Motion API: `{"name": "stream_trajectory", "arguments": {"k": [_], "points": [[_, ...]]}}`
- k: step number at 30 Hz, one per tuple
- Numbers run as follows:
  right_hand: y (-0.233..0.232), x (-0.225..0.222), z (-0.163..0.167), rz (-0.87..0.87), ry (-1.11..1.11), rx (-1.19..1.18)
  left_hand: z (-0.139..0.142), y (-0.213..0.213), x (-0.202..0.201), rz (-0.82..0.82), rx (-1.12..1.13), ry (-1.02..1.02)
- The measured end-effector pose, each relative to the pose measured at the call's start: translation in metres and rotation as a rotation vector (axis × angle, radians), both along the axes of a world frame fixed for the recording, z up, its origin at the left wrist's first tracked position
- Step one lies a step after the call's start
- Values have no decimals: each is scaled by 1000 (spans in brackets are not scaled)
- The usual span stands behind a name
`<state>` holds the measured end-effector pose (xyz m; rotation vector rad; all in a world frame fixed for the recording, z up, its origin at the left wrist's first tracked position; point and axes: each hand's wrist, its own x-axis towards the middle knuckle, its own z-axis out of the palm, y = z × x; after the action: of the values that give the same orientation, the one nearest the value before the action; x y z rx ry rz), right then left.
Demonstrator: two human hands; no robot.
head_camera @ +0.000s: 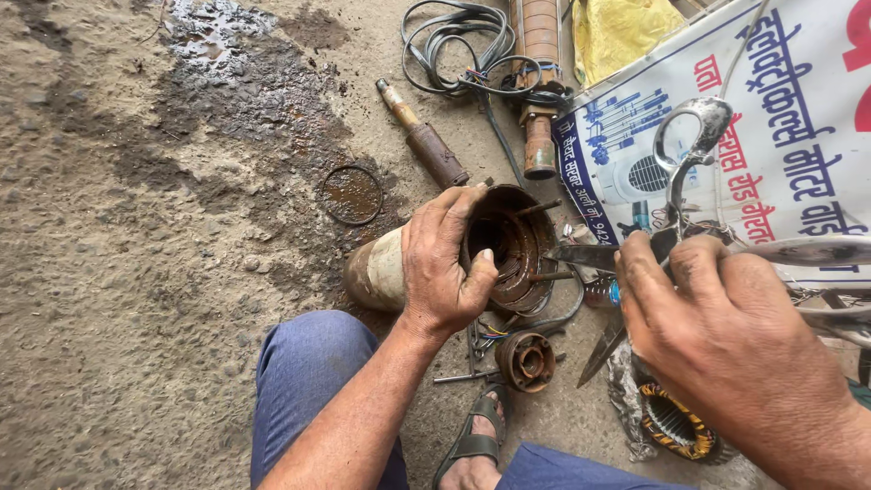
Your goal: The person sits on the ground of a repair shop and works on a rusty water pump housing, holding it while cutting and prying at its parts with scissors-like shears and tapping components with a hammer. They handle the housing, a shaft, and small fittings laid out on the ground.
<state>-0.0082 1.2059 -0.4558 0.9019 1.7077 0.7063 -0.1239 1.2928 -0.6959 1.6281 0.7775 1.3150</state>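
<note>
Left hand (445,263) gripping the rim of a rusty pump housing (499,249) that lies on its side on the concrete floor (136,272), thumb hooked inside the open mouth. Right hand (726,336) closed around scissors (685,154), their blades pointing toward the housing. Nearby: a rusty shaft (422,136), a ring (352,194), a small bearing cap (526,360) and a wound stator (676,425).
</note>
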Motion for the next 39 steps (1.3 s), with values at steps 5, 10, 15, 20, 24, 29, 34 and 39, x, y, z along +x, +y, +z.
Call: {"name": "stream_trajectory", "arguments": {"k": [5,10,15,20,24,29,34,39], "points": [[-6,6,-6,43,46,90,-1,-1,6,16,0,11],[-15,23,-6,-137,91,51,-1,0,13,14,-10,50],[-24,35,-5,-339,151,63,-3,0,14,8,-1,32],[-33,45,9,-354,139,169,-3,-1,10,32,0,33],[-44,46,12,-437,131,217,0,1,9,34,21,8],[-47,37,-2,-314,133,167,0,-1,12,32,-2,27],[-33,25,-8,-331,131,141,-3,-4,15,27,-3,17],[-24,13,-11,-316,155,174,-2,-2,17,12,-5,17]]}}
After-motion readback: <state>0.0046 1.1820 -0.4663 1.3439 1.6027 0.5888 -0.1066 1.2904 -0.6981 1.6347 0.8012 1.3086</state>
